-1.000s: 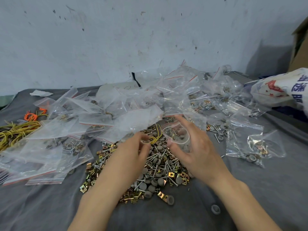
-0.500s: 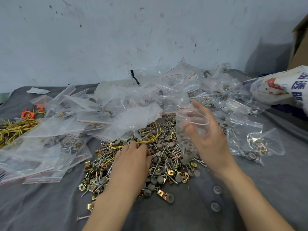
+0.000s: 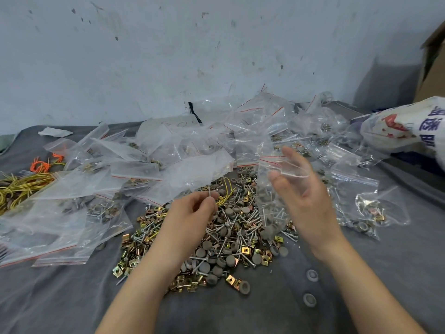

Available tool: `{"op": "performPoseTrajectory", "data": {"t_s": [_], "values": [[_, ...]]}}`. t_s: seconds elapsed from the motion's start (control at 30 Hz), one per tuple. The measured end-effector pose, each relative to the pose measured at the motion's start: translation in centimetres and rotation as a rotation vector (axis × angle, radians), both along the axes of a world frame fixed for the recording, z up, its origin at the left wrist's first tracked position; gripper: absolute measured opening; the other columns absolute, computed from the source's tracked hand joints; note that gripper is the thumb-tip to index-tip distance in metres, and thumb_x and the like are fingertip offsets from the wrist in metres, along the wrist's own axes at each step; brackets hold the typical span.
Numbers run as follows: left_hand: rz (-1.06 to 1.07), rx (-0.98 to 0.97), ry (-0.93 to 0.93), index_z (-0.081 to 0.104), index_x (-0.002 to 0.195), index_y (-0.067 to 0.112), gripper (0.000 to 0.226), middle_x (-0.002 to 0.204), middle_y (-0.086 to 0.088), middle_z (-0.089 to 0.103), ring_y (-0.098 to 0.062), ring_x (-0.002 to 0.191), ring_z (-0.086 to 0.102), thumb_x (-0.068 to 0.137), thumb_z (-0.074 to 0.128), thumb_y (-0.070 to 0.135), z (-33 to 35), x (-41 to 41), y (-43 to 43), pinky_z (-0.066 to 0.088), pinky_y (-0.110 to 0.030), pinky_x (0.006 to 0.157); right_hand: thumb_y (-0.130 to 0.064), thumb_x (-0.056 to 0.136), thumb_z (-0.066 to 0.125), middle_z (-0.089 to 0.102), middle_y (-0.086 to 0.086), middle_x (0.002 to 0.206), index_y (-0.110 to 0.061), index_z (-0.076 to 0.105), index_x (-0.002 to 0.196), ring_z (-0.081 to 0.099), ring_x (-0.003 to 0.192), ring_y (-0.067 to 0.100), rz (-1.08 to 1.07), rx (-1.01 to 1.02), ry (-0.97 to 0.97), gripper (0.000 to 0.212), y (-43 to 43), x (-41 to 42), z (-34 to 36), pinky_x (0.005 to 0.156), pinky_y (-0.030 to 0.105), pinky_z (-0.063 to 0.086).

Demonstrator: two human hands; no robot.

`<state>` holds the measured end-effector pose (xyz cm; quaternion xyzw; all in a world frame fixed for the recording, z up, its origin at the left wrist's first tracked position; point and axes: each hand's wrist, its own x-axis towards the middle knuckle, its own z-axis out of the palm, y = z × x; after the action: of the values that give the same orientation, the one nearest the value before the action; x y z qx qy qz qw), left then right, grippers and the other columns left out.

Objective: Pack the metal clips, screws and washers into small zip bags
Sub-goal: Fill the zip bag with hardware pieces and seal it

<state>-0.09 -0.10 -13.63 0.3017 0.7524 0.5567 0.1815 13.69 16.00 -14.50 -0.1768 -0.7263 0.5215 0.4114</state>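
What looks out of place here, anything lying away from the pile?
Two grey washers lie alone on the grey cloth, apart from the hardware pile, off its near right edge. A yellow wire loop is also tangled into the pile's far side.

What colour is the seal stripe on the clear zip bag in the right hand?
The stripe is red, head view.

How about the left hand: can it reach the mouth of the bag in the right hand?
Probably yes. The left hand, pinching a screw, sits beside the zip bag held open by the right hand; nothing stands between them.
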Motion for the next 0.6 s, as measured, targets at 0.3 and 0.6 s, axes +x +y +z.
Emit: {"op": "performPoseTrajectory", "data": {"t_s": [0.3,0.6], "values": [[0.065,0.246,0.096,0.072,0.098,0.035,0.013,0.081,0.023,0.07,0.008,0.074,0.062,0.096,0.06,0.03,2.6,0.4,0.0,0.046,-0.008,0.064,-0.072,0.082,0.06,0.059,-0.025,0.132,-0.052,0.042,0.142,0.058,0.112,-0.015,0.027,0.119,-0.082,0.066,-1.3,-0.5,-0.5,0.085,0.004,0.045],[-0.008,0.284,0.333,0.067,0.106,0.037,0.014,0.089,0.019,0.07,0.0,0.082,0.064,0.094,0.066,0.029,4.1,1.9,0.6,0.045,-0.01,0.065,-0.062,0.093,0.059,0.048,-0.04,0.134,-0.047,0.037,0.148,0.049,0.125,-0.014,0.067,0.29,-0.187,0.062,-2.6,-1.2,-1.0,0.093,-0.003,0.03]]}}
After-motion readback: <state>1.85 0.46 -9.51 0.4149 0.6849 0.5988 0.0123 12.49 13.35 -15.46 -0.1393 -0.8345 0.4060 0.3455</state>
